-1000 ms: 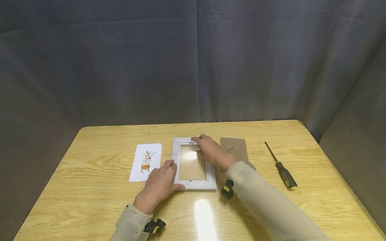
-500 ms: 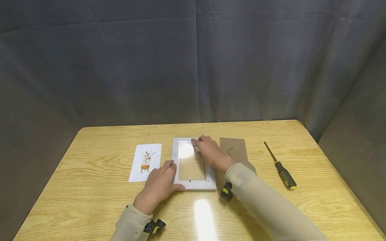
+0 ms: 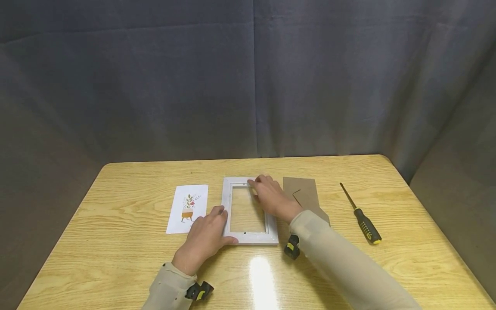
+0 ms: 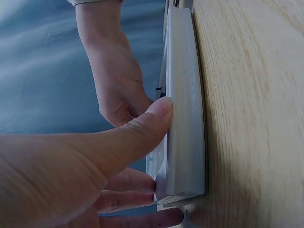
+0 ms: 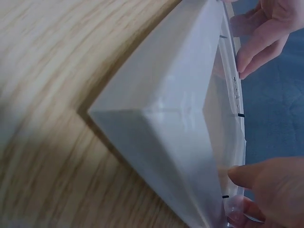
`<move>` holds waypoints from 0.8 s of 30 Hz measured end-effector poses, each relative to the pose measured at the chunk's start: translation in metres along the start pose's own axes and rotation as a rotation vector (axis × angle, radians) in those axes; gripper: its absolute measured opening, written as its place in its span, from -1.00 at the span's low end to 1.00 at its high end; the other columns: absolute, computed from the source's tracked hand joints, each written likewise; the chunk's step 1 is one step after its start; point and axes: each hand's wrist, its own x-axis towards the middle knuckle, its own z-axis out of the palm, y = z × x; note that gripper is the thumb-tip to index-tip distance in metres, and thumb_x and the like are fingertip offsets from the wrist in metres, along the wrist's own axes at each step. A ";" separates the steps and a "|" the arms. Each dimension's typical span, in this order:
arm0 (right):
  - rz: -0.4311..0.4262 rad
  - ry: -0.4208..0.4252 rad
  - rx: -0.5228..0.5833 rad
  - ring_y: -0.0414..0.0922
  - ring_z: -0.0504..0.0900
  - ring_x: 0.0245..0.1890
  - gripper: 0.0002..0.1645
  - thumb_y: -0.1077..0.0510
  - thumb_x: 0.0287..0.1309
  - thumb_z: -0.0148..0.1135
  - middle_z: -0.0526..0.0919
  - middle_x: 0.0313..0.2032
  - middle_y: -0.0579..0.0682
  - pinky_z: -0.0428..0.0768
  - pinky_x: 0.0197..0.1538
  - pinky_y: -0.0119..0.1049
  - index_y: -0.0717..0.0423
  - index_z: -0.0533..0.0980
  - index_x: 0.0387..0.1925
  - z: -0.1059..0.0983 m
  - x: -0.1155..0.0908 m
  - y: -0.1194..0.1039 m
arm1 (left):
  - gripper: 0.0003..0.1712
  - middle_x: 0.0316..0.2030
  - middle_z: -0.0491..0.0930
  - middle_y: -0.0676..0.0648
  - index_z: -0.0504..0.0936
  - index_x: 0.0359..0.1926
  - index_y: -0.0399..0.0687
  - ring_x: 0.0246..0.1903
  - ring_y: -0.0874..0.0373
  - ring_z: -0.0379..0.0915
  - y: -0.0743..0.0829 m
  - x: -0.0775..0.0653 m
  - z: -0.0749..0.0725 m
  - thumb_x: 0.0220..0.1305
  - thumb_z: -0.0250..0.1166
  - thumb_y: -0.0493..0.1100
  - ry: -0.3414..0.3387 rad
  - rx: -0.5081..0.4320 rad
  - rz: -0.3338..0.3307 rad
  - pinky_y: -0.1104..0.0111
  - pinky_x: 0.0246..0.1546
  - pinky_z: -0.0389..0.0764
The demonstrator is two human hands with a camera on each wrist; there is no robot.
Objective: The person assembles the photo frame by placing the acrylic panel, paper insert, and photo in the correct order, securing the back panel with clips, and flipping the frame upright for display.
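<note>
A white picture frame [image 3: 271, 232] lies flat on the wooden table, small dark tabs showing along its inner edge. My left hand [image 3: 207, 234] grips its near left corner, thumb on the near rail and fingers along the left side. In the left wrist view that thumb [image 4: 159, 110] presses on the frame's edge. At the far right part of the opening, my right hand [image 3: 271, 196] pinches the edge of a clear sheet [image 5: 232, 137]. The right wrist view shows its thumb [image 5: 244, 175] at that sheet, with fingertips partly hidden behind it.
A white card with a flowerpot drawing [image 3: 187, 211] lies left of the frame. On the right are a brown backing board [image 3: 306, 191], partly under the right wrist, and a black-and-yellow screwdriver [image 3: 366, 226]. A dark curtain [image 3: 248, 86] hangs behind the table.
The bright reflection inside the frame's opening shifted toward the far left and is now gone, as the clear sheet's angle changed. My right hand moved very slightly; my left hand stayed still.
</note>
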 end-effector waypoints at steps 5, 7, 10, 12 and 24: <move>-0.011 0.002 0.001 0.02 0.38 0.05 -0.38 0.17 0.21 0.16 0.44 0.10 0.13 0.43 0.05 -0.13 0.12 0.34 0.32 0.002 0.000 -0.001 | -0.04 0.17 0.42 -0.33 0.53 0.11 -0.35 -0.29 -0.03 0.54 -0.001 0.000 0.000 -0.22 0.39 0.27 -0.001 -0.003 0.002 0.18 -0.40 0.56; -0.026 0.013 -0.010 0.02 0.39 0.04 -0.39 0.16 0.20 0.17 0.44 0.09 0.13 0.44 0.03 -0.14 0.13 0.36 0.30 0.003 0.000 -0.001 | -0.04 0.17 0.42 -0.33 0.53 0.11 -0.36 -0.31 -0.01 0.53 0.000 0.000 0.000 -0.22 0.39 0.27 -0.004 -0.006 -0.001 0.19 -0.41 0.56; -0.035 0.018 -0.030 0.01 0.39 0.02 -0.39 0.10 0.19 0.18 0.43 0.09 0.12 0.45 -0.01 -0.16 0.14 0.37 0.28 0.005 0.001 -0.001 | -0.04 0.17 0.42 -0.32 0.54 0.10 -0.36 -0.35 0.02 0.52 0.000 -0.001 0.001 -0.23 0.40 0.27 -0.004 -0.010 -0.005 0.21 -0.43 0.55; -0.032 0.018 -0.037 0.01 0.39 0.03 -0.38 0.07 0.19 0.17 0.43 0.09 0.11 0.44 0.00 -0.15 0.13 0.38 0.28 0.006 0.001 0.000 | -0.03 0.17 0.42 -0.32 0.54 0.11 -0.35 -0.38 0.03 0.50 0.000 -0.001 0.001 -0.24 0.40 0.27 -0.002 -0.013 -0.007 0.21 -0.45 0.55; 0.018 -0.007 0.032 0.03 0.32 0.12 -0.35 0.00 0.15 0.22 0.41 0.16 0.09 0.37 0.11 -0.10 0.04 0.38 0.28 0.004 0.001 0.002 | -0.01 0.17 0.43 -0.30 0.55 0.10 -0.33 -0.34 0.00 0.53 0.000 0.002 0.001 -0.30 0.40 0.29 0.006 -0.001 -0.012 0.23 -0.50 0.53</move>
